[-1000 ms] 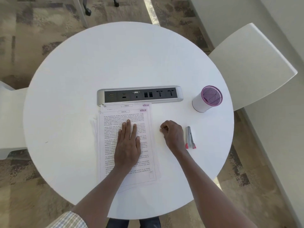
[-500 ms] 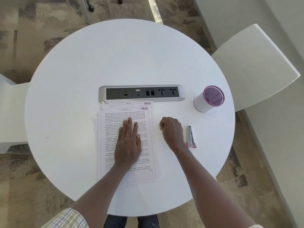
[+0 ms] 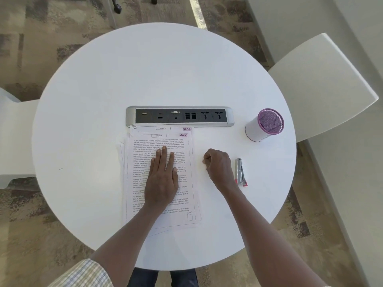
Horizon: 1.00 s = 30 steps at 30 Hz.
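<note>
A loose stack of printed pages (image 3: 184,183) lies on the round white table (image 3: 103,100), just below the socket strip. My left hand (image 3: 162,177) rests flat on the top page with straight fingers. My right hand (image 3: 218,165) sits on the bare table to the right of the pages, fingers curled into a fist with nothing seen in it. A small silver stapler (image 3: 240,172) with pink ends lies just right of that fist, apart from it.
A silver power and data socket strip (image 3: 179,116) is set into the table's middle. A white cylinder with a purple mesh top (image 3: 264,125) stands at the right. White chairs stand at the right (image 3: 323,83) and left (image 3: 14,131).
The camera view has shifted slightly. Both hands stay in the same places on the pages and the table.
</note>
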Motion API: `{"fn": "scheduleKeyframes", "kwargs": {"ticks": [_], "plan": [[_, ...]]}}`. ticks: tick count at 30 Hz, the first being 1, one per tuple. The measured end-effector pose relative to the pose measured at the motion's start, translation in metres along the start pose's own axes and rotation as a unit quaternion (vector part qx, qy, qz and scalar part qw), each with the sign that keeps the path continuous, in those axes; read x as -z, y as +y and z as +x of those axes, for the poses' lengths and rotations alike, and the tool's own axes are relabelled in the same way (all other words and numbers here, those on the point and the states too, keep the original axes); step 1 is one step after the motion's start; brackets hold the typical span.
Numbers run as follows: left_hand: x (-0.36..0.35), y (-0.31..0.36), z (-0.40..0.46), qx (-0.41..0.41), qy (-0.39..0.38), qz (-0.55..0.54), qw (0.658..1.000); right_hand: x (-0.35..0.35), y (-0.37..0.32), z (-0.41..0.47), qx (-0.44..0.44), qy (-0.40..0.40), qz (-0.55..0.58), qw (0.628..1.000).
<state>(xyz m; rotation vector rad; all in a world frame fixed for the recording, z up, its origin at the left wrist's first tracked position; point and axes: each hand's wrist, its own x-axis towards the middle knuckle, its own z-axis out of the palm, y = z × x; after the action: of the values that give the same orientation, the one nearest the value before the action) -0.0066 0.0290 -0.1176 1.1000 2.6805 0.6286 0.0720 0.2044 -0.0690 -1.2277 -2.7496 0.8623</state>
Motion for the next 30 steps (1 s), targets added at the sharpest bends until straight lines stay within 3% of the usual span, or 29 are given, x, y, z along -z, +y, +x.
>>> {"fn": "scheduleKeyframes", "kwargs": {"ticks": [7, 16, 30], "plan": [[-0.003, -0.002, 0.000, -0.003, 0.003, -0.006, 1.000, 0.008, 0.012, 0.008, -0.110, -0.013, 0.156, 0.982], [-0.006, -0.004, 0.001, -0.004, 0.000, -0.008, 1.000, 0.008, 0.011, -0.003, 0.113, -0.007, -0.033, 0.993], [-0.004, -0.003, 0.000, -0.006, 0.005, -0.014, 1.000, 0.011, 0.012, 0.008, 0.151, -0.057, -0.078, 0.984]]}}
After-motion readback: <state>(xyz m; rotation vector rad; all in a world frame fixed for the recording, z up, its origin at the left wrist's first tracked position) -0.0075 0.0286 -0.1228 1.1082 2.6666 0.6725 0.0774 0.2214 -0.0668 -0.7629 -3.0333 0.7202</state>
